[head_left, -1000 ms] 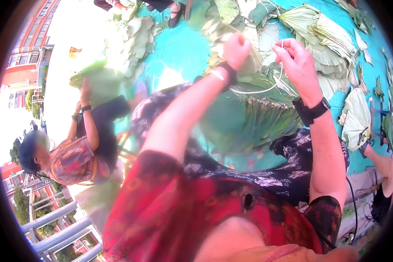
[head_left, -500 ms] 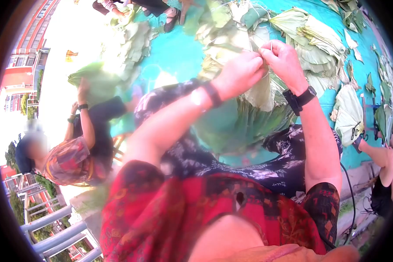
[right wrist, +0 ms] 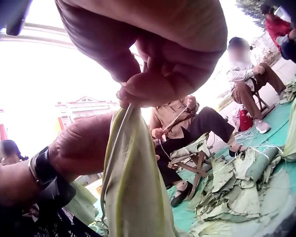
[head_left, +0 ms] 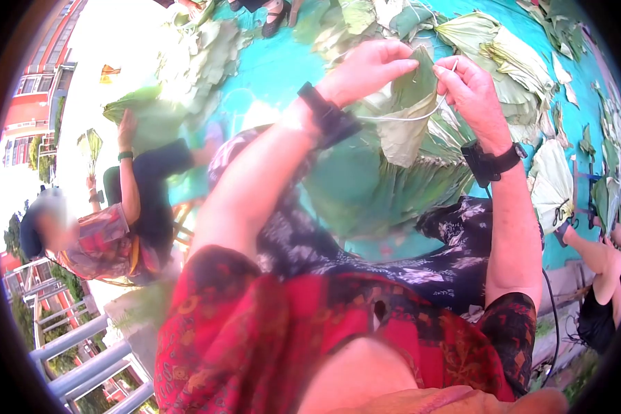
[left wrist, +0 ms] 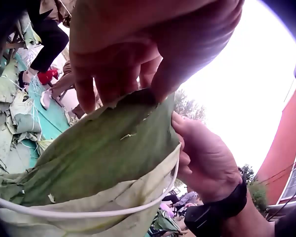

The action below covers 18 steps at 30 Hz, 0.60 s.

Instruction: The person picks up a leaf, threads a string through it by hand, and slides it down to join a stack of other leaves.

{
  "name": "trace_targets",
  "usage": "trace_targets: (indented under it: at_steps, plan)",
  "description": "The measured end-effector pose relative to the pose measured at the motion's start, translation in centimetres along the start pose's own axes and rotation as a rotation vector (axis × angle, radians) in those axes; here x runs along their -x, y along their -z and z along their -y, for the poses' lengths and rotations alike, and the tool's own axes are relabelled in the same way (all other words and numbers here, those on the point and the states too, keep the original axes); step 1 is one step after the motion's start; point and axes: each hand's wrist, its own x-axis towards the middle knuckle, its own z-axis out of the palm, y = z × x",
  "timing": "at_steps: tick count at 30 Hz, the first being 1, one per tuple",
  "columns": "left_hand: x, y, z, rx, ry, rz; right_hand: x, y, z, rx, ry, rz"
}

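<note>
My left hand (head_left: 369,72) pinches the upper edge of a large, wilted green leaf (left wrist: 113,148), whose paler underside is folded up along the lower side in the left wrist view. Close by on the right, my right hand (head_left: 475,90) holds a white cord (head_left: 403,119) between thumb and fingertips, right at the leaf's tip. The cord loops down across the leaf toward my left wrist. In the right wrist view the leaf hangs down in narrow pleats below my right fingertips (right wrist: 138,89). A broad green leaf pile (head_left: 421,190) lies under my hands, over my lap.
Heaps of leaves (head_left: 517,62) cover parts of the turquoise ground sheet (head_left: 272,79). To my left sits a person (head_left: 110,241) handling leaves. Another seated person (right wrist: 175,118) holds a stick-like item ahead, beside a wooden stool (right wrist: 197,165). Metal rails (head_left: 90,359) stand at lower left.
My hands were apart with the cord between them, then came together; now a leaf stands between them, with my left hand at its edge. The person on the left has raised a second leaf.
</note>
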Motion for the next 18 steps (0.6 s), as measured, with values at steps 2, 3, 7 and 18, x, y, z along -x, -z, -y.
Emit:
trace_targets:
  at_steps: [2, 3, 7, 18]
  plan:
    - [0.2, -0.1, 0.0, 0.008, 0.032, -0.041, -0.4, 0.4, -0.9, -0.044, -0.012, 0.053]
    - [0.2, -0.1, 0.0, 0.012, 0.048, -0.059, -0.5, 0.6, -1.3, -0.066, -0.017, 0.078]
    - [0.1, 0.5, -1.3, -0.640, -0.154, -0.353, -0.4, 0.8, -1.5, 0.010, -0.005, 0.081]
    - [0.1, 1.5, -1.2, -0.330, 0.027, -0.294, -0.6, 0.5, -2.1, 0.492, 0.198, -0.104]
